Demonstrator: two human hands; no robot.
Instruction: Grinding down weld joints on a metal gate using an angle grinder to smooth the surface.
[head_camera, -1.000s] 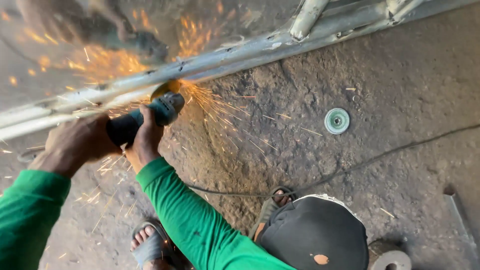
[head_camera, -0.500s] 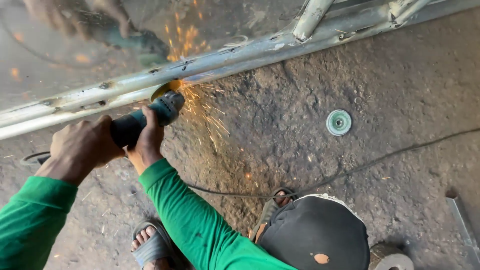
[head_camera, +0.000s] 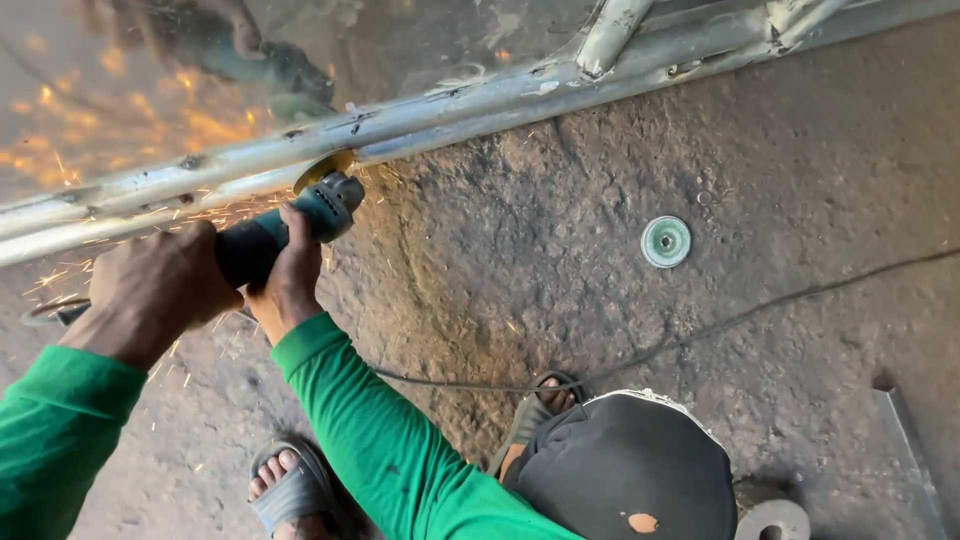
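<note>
**Sparks near bare toes**

Left hand (head_camera: 155, 290) wraps its fingers round the grinder (head_camera: 285, 230) body; right hand (head_camera: 290, 275) grips just behind its head. Below the grinder, a sandalled foot (head_camera: 290, 485) risks burns. Beyond, its disc bites the rail (head_camera: 480, 105); tilting could cause kickback.

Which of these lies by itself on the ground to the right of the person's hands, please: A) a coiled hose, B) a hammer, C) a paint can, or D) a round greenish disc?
D: a round greenish disc lies flat on the rough ground, apart from the angle grinder held in both hands.
</note>
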